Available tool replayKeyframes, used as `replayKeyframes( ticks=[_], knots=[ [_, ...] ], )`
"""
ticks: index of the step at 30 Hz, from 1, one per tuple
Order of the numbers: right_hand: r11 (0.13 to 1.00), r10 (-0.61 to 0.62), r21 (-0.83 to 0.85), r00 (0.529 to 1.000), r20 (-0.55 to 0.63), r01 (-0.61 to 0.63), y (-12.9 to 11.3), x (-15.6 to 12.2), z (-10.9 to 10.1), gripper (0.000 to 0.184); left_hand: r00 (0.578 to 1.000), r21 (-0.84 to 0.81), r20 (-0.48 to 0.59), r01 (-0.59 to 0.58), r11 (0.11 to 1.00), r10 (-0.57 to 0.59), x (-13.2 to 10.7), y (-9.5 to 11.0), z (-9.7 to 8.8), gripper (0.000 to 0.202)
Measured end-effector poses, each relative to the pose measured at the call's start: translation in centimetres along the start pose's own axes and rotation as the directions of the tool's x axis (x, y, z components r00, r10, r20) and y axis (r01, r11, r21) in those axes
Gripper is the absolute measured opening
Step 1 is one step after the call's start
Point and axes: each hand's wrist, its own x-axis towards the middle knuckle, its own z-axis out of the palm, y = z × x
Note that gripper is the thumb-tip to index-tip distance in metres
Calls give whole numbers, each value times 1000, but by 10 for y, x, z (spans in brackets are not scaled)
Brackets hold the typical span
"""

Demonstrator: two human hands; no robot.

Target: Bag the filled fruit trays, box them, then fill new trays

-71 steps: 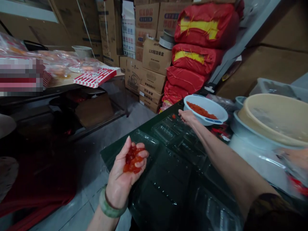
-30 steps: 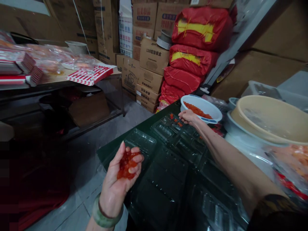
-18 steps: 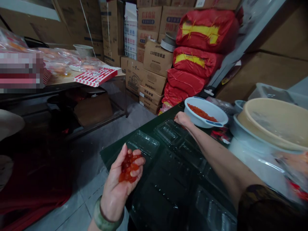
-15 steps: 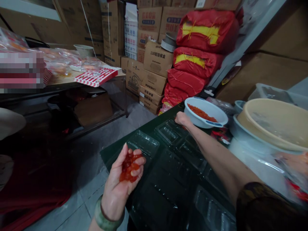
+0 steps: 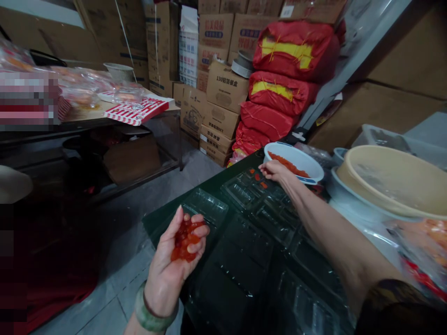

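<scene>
My left hand (image 5: pixel 181 253) is palm up, its fingers curled round a handful of small, glossy orange-red pieces (image 5: pixel 181 242). A green bangle (image 5: pixel 153 309) circles that wrist. My right hand (image 5: pixel 274 170) reaches to the far end of the table with its fingers bunched. Whether a piece sits between those fingertips is hidden. Just beside it, a few orange-red pieces (image 5: pixel 257 177) lie apart in a clear plastic tray (image 5: pixel 240 193). A light-blue bowl (image 5: pixel 316 177) with more such pieces stands right behind the right hand.
More clear trays (image 5: pixel 206 204) lie spread over the dark-green table (image 5: pixel 164 216). Stacked tubs (image 5: pixel 349 167) crowd the right side. Behind are red sacks (image 5: pixel 293 51) and cardboard boxes (image 5: pixel 226 86). At left stands another table with wrapped packs (image 5: pixel 82 95) and a red-striped carton (image 5: pixel 139 111).
My right hand has shifted slightly toward me and right, uncovering orange-red pieces in the far tray. My left hand still holds its handful, nearly unmoved.
</scene>
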Motion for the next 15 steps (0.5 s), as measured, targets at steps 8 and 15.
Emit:
replayKeyframes(
  ticks=[8, 15],
  knots=[
    [968, -16, 249, 991, 133, -18, -10, 0, 9, 18, 1000, -15, 4, -3, 1000, 3, 0, 6, -6, 31],
    [981, -99, 166, 995, -14, 100, 3, 17, 29, 16, 999, 6, 30, -44, 999, 44, -3, 11, -11, 36]
  ],
)
